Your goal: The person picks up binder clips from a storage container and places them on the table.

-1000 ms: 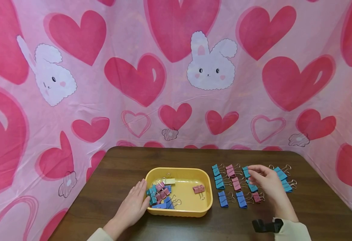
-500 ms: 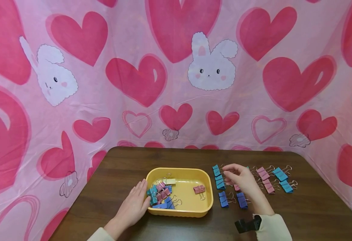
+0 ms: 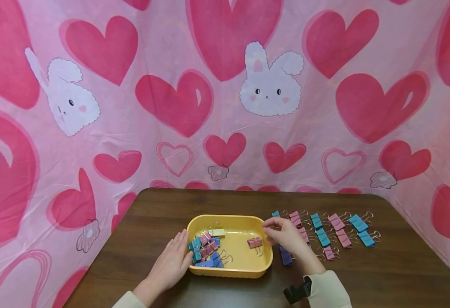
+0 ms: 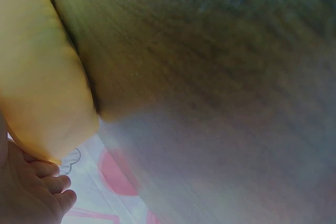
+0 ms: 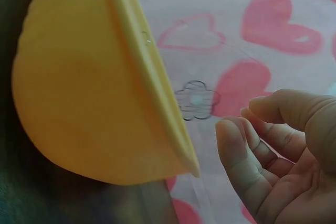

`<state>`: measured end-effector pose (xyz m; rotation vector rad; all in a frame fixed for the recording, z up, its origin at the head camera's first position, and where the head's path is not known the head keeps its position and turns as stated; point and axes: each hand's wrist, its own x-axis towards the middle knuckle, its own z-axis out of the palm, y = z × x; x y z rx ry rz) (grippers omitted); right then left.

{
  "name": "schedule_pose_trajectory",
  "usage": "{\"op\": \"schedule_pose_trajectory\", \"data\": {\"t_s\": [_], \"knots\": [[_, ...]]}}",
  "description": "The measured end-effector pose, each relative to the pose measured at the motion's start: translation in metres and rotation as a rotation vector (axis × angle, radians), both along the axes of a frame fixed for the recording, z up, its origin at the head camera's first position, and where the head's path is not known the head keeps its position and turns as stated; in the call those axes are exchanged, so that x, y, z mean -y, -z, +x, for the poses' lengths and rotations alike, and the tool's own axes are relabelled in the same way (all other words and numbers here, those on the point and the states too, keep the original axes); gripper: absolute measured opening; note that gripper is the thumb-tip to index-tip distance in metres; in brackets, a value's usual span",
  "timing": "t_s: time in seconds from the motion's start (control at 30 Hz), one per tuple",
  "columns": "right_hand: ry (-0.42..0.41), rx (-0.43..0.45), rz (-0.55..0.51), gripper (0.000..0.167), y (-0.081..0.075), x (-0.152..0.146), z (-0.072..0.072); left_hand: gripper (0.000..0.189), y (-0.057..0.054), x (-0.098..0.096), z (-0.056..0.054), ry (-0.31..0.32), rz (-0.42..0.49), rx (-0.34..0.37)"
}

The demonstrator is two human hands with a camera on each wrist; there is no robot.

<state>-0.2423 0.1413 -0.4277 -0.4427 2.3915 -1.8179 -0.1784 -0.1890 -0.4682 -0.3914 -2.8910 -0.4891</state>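
My left hand (image 3: pixel 172 256) rests with extended fingers against the left wall of a yellow tray (image 3: pixel 244 270). In the left wrist view, fingertips (image 4: pixel 62 183) show beside the tray's side. Above the tray's right rim is my right hand (image 3: pixel 286 237), its fingers loosely bent and nothing between thumb and fingertips, as the right wrist view also shows. Inside the tray, a heap of binder clips (image 3: pixel 208 248) in teal, pink, blue and yellow lies at the left. A single pink binder clip (image 3: pixel 254 242) sits near the right end.
Right of the tray, binder clips lie in columns on the dark wooden table (image 3: pixel 171 205): teal clips (image 3: pixel 359 223), pink clips (image 3: pixel 336 221) and a blue clip (image 3: pixel 286 256) among them. My right forearm covers some. A pink curtain (image 3: pixel 225 171) with hearts hangs behind the table.
My right hand has moved left from the teal clips, across the rows, to the tray's right rim. A small pink clip now shows below the teal column. My left hand stays put.
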Motion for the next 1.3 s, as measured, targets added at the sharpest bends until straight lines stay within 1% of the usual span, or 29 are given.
{"op": "schedule_pose_trajectory", "data": {"t_s": [0.2,0.37,0.57,0.83,0.93,1.1,1.3], "knots": [[-0.015,-0.006,0.072,0.018,0.007,0.011,-0.001,0.059,0.0,0.0,0.0,0.0,0.001,-0.002],[-0.046,-0.003,0.079,0.017,0.01,0.018,-0.002,0.059,0.001,0.0,-0.001,0.0,-0.004,-0.007],[-0.032,0.022,0.101,0.016,0.009,0.024,0.001,0.059,0.001,0.001,-0.001,0.0,-0.007,-0.004],[-0.084,0.063,0.166,0.022,0.008,0.028,0.003,0.059,-0.001,0.0,0.0,0.001,0.001,0.008],[-0.09,0.055,0.2,0.023,0.008,0.03,0.003,0.059,0.0,0.0,0.0,0.001,-0.001,0.005],[-0.079,0.044,0.268,0.022,0.007,0.033,0.004,0.06,-0.001,0.0,0.0,-0.001,0.001,0.011],[-0.051,0.021,0.365,0.015,0.007,0.037,0.006,0.06,0.001,0.0,-0.001,-0.008,-0.004,0.012]]}}
